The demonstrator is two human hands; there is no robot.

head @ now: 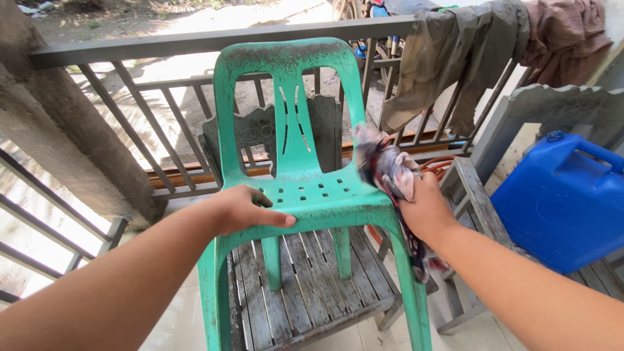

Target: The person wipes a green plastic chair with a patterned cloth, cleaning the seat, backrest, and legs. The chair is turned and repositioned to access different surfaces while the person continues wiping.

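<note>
Railed porch: left hand (244,209) flat on green chair (305,188), right hand (426,208) gripping patterned rag (387,168).

seat (312,195): open above | backrest (289,104) blocks behind | jerrycan (562,201) crowds right

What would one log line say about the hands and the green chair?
left hand: flat on green chair seat | right hand: gripping patterned rag at seat edge
</note>
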